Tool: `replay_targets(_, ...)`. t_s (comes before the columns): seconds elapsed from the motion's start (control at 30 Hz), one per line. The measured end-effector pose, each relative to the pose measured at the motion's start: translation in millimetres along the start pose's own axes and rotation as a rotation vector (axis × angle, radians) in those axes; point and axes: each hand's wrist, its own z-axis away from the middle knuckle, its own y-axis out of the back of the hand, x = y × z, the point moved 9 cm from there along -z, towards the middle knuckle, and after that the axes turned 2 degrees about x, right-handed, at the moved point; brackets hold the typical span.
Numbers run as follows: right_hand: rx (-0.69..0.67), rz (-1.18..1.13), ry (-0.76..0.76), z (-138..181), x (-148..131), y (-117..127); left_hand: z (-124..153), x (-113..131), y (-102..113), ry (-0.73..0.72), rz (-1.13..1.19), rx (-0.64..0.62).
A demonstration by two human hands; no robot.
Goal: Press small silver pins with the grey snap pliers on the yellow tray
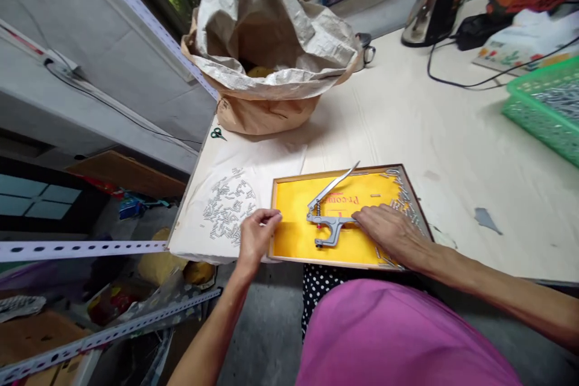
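Head view: we are looking down at a counter (452, 139), where a shallow tray (273, 193) is lying at the near edge, presumably so that both arms are reaching it easily.
Right hand: our right hand (389, 229) is gripping the lower handle of a grey hand press (336, 226), fingers curling over its end; we are probably steadying the frame this way.
Hand press: it is sitting above the yellow lining (294, 217) about mid-tray, its mouth facing left, perhaps because we are wanting it open toward the other hand.
Raised lever: the upper lever (337, 182) is slanting toward the far right, apart from our fingers; the coil spring (318, 210) is likely holding it up.
Left hand: our left hand (257, 236) is hovering by the tray's left rim, well apart from the right, thumb and fingertips meeting in a pinch; we are not managing to tell whether anything small is between them.
Metal pieces: small metal pieces (404, 196) are lying along the tray's right side, where the rim is apparently containing them.
Loose pile: thin pins (221, 191) are spreading over the counter left of the tray, near our left hand, seemingly sparing us a long reach.
Far side: a large sack (266, 114) is standing open beyond the tray, while a green basket (520, 96) is holding more metal pieces at the right.
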Motion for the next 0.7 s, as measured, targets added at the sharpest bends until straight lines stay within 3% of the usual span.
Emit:
replay_targets(0.07, -0.042, 0.011, -0.005, 0.7, 0.8, -3.7, 18.0, 21.9, -32.3, -0.086, -0.004, -0.109)
replay_targets(0.17, -0.103, 0.034, -0.047, 2.7, 6.1, -12.1, 34.5, 38.4, -64.0, -0.232, -0.161, -0.171)
replay_targets(0.27, -0.165, 0.05, -0.095, 4.2, 11.8, -22.2, 41.1, 39.3, -76.7, -0.371, -0.354, -0.165)
replay_targets(0.43, -0.238, 0.012, -0.129, 5.2, 14.9, -34.7, 49.4, 35.0, -78.2, -0.498, -0.49, -0.118)
replay_targets(0.6, -0.257, -0.018, -0.088, 5.5, 12.1, -36.2, 45.9, 27.8, -69.9, -0.364, -0.4, -0.088)
replay_targets(0.7, -0.244, -0.024, -0.051, 4.2, 8.8, -32.4, 39.0, 16.7, -67.6, -0.102, -0.105, -0.139)
